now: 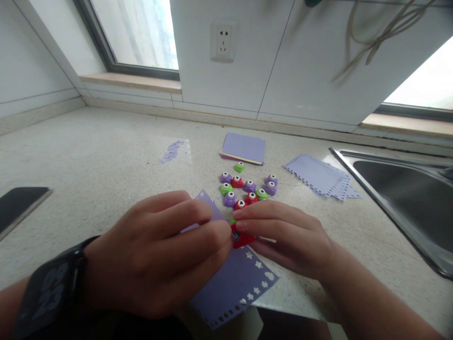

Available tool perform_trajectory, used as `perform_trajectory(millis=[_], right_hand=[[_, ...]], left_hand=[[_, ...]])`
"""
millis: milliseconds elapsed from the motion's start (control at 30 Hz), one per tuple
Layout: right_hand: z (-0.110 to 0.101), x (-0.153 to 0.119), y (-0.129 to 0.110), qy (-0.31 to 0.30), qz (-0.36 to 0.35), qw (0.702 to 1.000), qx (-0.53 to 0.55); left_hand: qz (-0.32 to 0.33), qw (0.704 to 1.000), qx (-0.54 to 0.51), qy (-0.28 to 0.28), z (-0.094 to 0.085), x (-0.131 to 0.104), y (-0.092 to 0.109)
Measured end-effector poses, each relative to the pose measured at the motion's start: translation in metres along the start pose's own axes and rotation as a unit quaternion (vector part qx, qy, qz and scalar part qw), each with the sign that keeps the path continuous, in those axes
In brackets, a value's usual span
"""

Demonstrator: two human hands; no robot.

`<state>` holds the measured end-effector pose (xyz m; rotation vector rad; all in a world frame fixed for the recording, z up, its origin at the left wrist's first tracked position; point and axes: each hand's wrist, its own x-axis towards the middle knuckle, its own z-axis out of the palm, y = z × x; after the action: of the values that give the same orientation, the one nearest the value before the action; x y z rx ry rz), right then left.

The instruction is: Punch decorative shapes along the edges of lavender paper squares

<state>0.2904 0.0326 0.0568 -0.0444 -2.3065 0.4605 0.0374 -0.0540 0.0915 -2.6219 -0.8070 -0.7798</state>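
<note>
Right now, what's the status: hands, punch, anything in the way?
Right hand: fingers on red punch. Left hand: over purple sheet, grip unclear. Sheet: cutouts along near edge. Close by: other punches, clustered just beyond the hands.

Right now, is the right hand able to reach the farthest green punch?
Probably not directly: the right hand holds a red punch, and other punches stand in front of the green punch.

1. We see a pale tabletop (pixel 106 174).
2. Far middle: a paper stack (pixel 245 147).
3. Just nearer: small coloured punches (pixel 249 186).
4. Right: overlapping punched sheets (pixel 314 174).
5. Left: purple scraps (pixel 172 152) and, nearer, a dark flat object (pixel 21 205).
</note>
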Motion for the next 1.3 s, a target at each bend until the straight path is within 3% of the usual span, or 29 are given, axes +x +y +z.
perform_trajectory(millis=[400,800,1300], right_hand=[[0.0019,-0.0005,-0.0007,-0.012,-0.009,1.0,0.012],[0.0029,0.0008,-0.0032,-0.034,-0.047,0.998,-0.003],[0.0056,-0.0006,-0.006,-0.048,-0.021,0.998,0.019]], left_hand=[[0.014,1.0,0.006,0.004,0.003,-0.0063,0.001],[-0.05,0.998,-0.025,0.021,0.0063,-0.0096,0.0074],[-0.042,0.998,-0.032,0.024,0.0063,-0.009,0.0049]])
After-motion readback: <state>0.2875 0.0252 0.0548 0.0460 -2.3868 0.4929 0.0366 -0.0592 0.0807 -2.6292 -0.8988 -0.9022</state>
